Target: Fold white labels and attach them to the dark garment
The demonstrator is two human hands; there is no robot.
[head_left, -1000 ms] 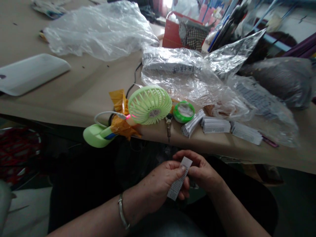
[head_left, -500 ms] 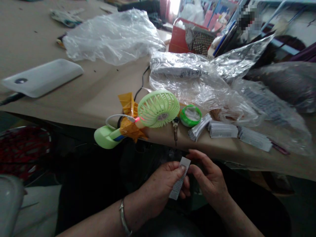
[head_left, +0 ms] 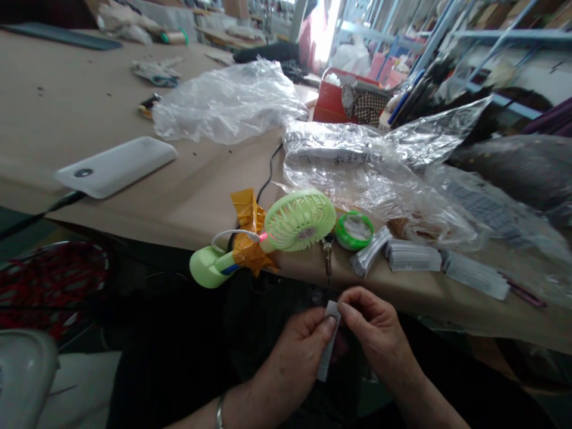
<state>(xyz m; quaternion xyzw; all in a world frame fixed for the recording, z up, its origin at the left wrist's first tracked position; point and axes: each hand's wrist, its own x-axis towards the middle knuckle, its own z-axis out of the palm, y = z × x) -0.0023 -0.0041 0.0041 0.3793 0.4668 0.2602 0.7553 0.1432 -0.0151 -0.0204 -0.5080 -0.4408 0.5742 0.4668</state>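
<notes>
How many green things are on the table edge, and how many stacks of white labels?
Green fan: 1
Green tape roll: 1
White label stacks: 3
Total: 5

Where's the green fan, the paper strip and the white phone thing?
fan [head_left: 298, 219], head view, middle of its round grille
paper strip [head_left: 328, 347], head view, its middle, between both hands
white slab [head_left: 117, 165], head view, its flat top

Paper label strip [head_left: 329, 342], matt w/ fine print, sitting between left hand [head_left: 295, 351] & right hand [head_left: 379, 333]. Fan [head_left: 299, 219]: smooth glossy green plastic; bags [head_left: 366, 173]: clear crinkled plastic film, glinting. Table [head_left: 67, 107] showing matt brown paper-like covering; power bank [head_left: 116, 165] showing smooth white plastic.
</notes>
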